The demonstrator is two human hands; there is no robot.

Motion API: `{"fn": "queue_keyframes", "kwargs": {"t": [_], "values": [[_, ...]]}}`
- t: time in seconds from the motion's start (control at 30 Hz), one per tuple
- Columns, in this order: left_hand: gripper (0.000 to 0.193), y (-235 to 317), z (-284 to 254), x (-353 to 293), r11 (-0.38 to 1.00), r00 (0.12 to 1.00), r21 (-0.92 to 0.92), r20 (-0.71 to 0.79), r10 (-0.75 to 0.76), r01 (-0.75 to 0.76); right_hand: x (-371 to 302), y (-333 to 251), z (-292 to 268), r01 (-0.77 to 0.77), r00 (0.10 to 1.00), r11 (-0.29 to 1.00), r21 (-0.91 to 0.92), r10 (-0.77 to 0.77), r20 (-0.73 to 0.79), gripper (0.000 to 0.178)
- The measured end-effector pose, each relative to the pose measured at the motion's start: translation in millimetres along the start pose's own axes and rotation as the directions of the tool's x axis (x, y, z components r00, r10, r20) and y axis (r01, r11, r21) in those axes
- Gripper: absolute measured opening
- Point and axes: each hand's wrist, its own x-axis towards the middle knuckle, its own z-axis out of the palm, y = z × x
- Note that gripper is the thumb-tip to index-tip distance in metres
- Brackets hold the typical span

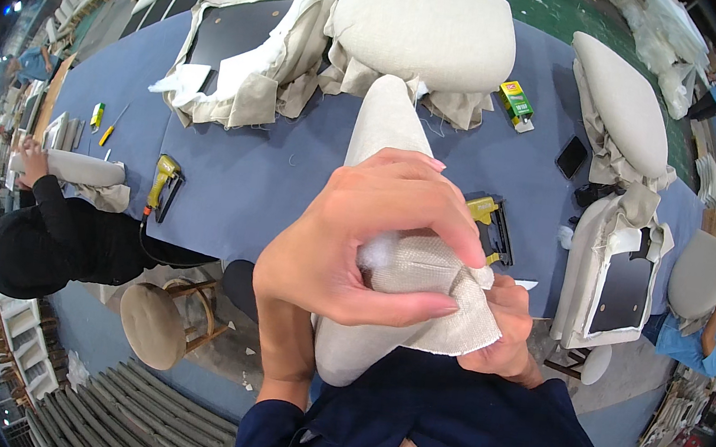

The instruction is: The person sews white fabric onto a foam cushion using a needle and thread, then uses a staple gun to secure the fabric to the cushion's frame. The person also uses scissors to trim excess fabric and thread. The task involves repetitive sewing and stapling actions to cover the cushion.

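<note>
Tilted on its edge in front of me is a beige upholstered chair cushion (386, 122). My left hand (335, 230) curls around its near corner, thumb and fingers closed on the fabric. Inside that curve a tuft of white padding (377, 252) shows beside the gathered cloth. A loose fabric flap (466, 318) folds over the corner toward my right hand (512, 323). My right hand is closed at the flap's edge, with its fingertips partly hidden behind the cloth. Just beyond my hands a yellow staple gun (486, 212) lies on the blue-grey table (232, 175).
Across the table are a finished-side-up cushion (431, 30), an open-backed one (247, 37), and more cushions at right. A green box (517, 105), a phone (572, 157) and a second staple gun (163, 184) lie around. A co-worker (52, 226) works at left, beside a stool (155, 324).
</note>
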Motion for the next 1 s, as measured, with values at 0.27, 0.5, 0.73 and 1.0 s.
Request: {"fn": "queue_keyframes", "kwargs": {"t": [0.27,0.5,0.73,1.0], "values": [[0.03,16,-14,-19,0.998,0.999,0.032,-0.014,0.05,-0.05,4,-23,9,-0.111,0.994,0.988,-0.109,0.112,0.004,0.016],[0.022,13,-43,-34,0.995,0.988,-0.091,-0.152,0.035,-0.049,-1,41,6,-0.291,0.953,0.919,0.266,0.303,-0.003,0.042],[0.016,9,-116,-87,1.0,0.866,-0.021,-0.5,-0.022,0.014,-248,332,6,-0.383,0.921,0.502,-0.775,0.268,-0.282,0.041],[0.021,30,-94,-89,1.0,0.9,-0.001,-0.435,-0.011,0.012,-181,301,-15,-0.61,0.788,0.663,-0.434,0.568,-0.238,0.039]]}}
